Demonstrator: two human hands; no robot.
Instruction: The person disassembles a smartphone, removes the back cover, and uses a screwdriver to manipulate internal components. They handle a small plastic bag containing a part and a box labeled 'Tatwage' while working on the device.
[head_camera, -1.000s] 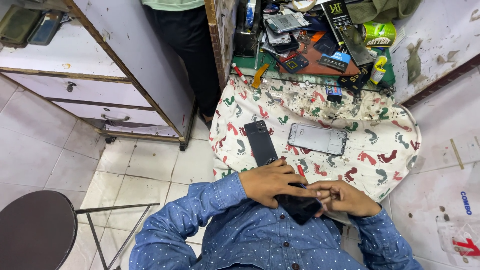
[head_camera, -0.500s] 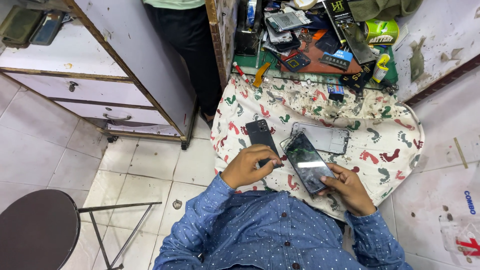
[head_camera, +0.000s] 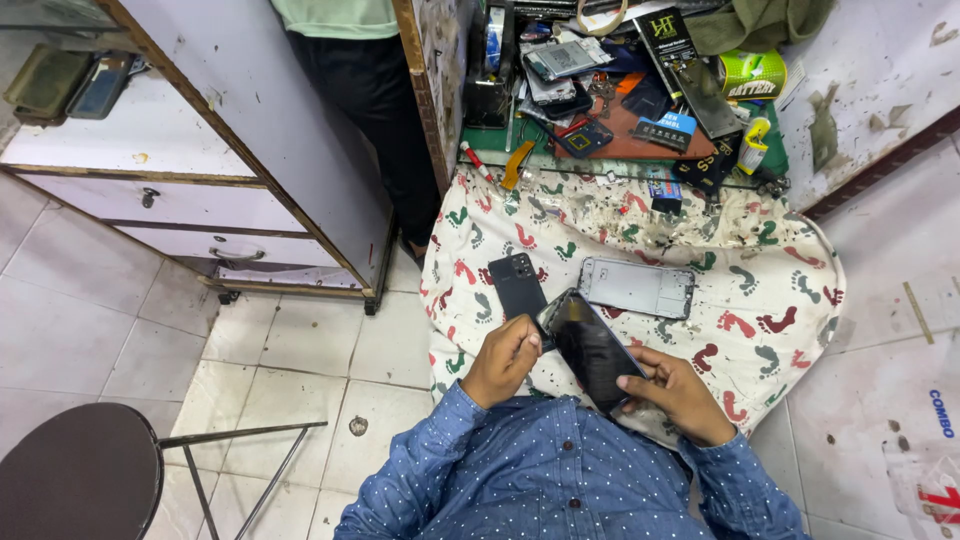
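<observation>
Nearest the camera, blue dotted sleeves lead to both hands over the patterned cloth. The right hand (head_camera: 678, 390) is curled around the lower end of a flat black glossy phone screen panel (head_camera: 592, 348), fingers closed on its edge and holding it tilted just above the cloth. The left hand (head_camera: 507, 352) is loosely fisted at the panel's upper left corner, fingertips pinched at the rim there; what exactly they grip is too small to tell.

A second ago both hands were pressed together close to the body with the panel hidden between them. Half a second ago the panel was out flat and face up, the left hand resting on the back cover. Now the left hand has come off that cover to the panel's corner, which suggests work on the panel's edge is in hand.

Just beyond the left hand lies a black rectangular phone back cover (head_camera: 518, 284), flat on the footprint-printed white cloth (head_camera: 780, 290). Beside it lies a grey rectangular phone middle frame (head_camera: 636, 288), untouched. Farther off, the cluttered desk (head_camera: 640, 145) carries boxes, tools and parts, and a person in dark trousers (head_camera: 375, 110) stands beside the pale cabinet (head_camera: 180, 190).
</observation>
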